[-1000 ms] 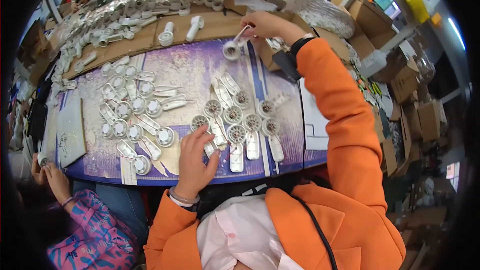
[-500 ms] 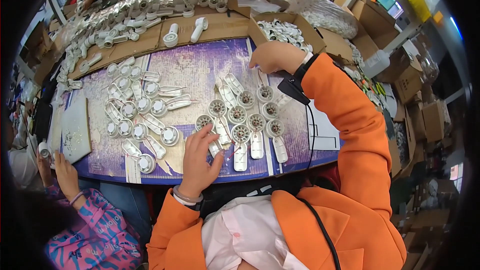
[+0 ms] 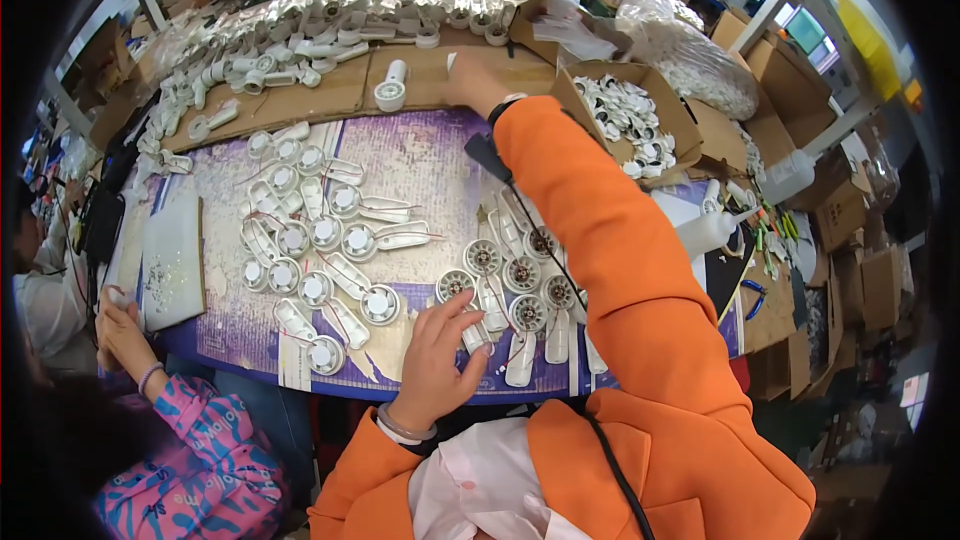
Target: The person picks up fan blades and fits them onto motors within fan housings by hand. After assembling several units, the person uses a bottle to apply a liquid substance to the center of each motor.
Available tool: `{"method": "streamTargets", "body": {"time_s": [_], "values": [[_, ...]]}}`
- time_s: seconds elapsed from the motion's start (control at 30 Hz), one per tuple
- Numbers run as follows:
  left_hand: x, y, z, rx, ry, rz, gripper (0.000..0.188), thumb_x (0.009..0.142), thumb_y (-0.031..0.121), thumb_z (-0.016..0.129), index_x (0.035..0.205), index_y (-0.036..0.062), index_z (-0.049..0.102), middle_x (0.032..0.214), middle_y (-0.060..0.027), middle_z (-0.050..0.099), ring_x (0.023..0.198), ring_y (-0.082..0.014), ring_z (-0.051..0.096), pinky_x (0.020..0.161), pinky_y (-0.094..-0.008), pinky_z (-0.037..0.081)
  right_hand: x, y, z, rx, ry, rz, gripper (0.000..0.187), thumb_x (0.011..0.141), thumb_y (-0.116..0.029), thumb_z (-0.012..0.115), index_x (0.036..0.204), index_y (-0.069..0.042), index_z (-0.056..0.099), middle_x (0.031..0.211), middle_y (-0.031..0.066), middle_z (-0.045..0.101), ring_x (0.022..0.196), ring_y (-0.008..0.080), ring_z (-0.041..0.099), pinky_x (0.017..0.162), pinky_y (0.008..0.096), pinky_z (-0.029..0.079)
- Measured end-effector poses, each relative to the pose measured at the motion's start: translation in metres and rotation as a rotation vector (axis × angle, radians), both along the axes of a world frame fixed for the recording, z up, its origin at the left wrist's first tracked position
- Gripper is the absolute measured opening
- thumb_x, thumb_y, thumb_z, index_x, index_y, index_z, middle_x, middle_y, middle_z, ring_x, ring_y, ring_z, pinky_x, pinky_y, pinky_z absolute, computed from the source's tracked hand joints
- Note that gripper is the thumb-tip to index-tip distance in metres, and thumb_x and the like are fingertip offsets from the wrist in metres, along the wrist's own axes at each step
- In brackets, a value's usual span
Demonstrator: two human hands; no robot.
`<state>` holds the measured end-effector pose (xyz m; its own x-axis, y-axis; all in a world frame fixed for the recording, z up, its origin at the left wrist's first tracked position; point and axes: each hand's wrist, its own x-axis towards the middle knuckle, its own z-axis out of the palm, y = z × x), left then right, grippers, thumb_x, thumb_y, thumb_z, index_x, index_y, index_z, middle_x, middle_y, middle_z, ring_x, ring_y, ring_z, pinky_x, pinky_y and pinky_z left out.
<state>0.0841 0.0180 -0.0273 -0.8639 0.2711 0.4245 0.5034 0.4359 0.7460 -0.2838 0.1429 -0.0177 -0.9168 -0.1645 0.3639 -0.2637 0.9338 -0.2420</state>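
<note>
My left hand (image 3: 436, 364) is open, palm down with fingers spread, by the near edge of a group of white handheld-fan halves. Round spoked heads (image 3: 528, 313) and hollow handles (image 3: 521, 359) with thin red wires make up this group; my right sleeve hides part of it. At the far cardboard strip, my blurred right hand (image 3: 474, 82) covers most of a white fan part (image 3: 451, 62), of which only an end shows. I cannot tell whether the fingers have closed on it. Another white fan body (image 3: 392, 86) stands just left of that hand.
More fan halves with white discs (image 3: 326, 232) lie on the left. A carton (image 3: 672, 125) of small white and black parts stands right, near a white bottle (image 3: 708, 233). Heaped fan bodies (image 3: 265, 70) line the back. A pale board (image 3: 172, 260) lies near a co-worker's hands (image 3: 126, 338).
My right hand has moved left and away from me, from beside the carton to the fan part on the cardboard. The view has shifted; my left hand stays by the spoked heads.
</note>
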Motion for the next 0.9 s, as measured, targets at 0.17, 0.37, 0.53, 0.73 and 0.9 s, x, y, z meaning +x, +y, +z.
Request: {"method": "streamTargets", "body": {"time_s": [0.17,0.37,0.53,0.73,0.9], "values": [[0.006,-0.004,-0.004,-0.031,0.004,0.036,0.04,0.072,0.006,0.066,0.109,0.0025,0.055,0.125,-0.0169,0.05,0.106,-0.0345,0.05,0.091,-0.0392,0.041,0.037,0.031,0.064,0.232,-0.248,0.141,0.025,0.077,-0.019,0.06,0.094,-0.001,0.067,0.09,0.0204,0.066,0.086,0.0352,0.063,0.076,0.0416,0.05],[0.007,0.001,-0.008,0.001,-0.012,0.026,0.042,0.072,0.004,0.064,0.112,0.0031,0.052,0.131,-0.0181,0.046,0.113,-0.0343,0.047,0.096,-0.0398,0.036,0.095,0.097,0.107,0.231,-0.104,0.394,0.021,0.08,-0.014,0.056,0.096,-0.01,0.068,0.087,0.0131,0.067,0.081,0.0339,0.063,0.071,0.0419,0.049],[0.01,0.0,-0.01,-0.083,0.05,0.075,0.044,0.074,0.004,0.062,0.116,0.0037,0.049,0.133,-0.0184,0.044,0.118,-0.0347,0.043,0.1,-0.0406,0.033,0.234,0.182,0.15,0.221,-0.297,0.45,0.018,0.084,-0.009,0.057,0.1,-0.003,0.064,0.085,0.0134,0.066,0.077,0.0285,0.063,0.07,0.0364,0.048],[0.011,0.005,-0.012,-0.091,0.066,0.078,0.047,0.074,0.003,0.062,0.118,0.0039,0.048,0.133,-0.0185,0.044,0.118,-0.0352,0.043,0.1,-0.0407,0.033,0.301,0.25,0.092,0.139,-0.677,0.262,0.017,0.083,-0.01,0.058,0.098,-0.005,0.065,0.083,0.0124,0.066,0.075,0.0281,0.062,0.068,0.0349,0.048],[0.012,0.002,-0.012,-0.079,0.072,0.054,0.047,0.073,0.003,0.063,0.118,0.0028,0.048,0.132,-0.0189,0.045,0.116,-0.0359,0.045,0.099,-0.0413,0.034,0.297,0.253,0.048,-0.034,-0.556,0.244,0.015,0.083,-0.015,0.058,0.092,-0.007,0.066,0.081,0.0128,0.066,0.078,0.0301,0.062,0.067,0.0385,0.048]]}}
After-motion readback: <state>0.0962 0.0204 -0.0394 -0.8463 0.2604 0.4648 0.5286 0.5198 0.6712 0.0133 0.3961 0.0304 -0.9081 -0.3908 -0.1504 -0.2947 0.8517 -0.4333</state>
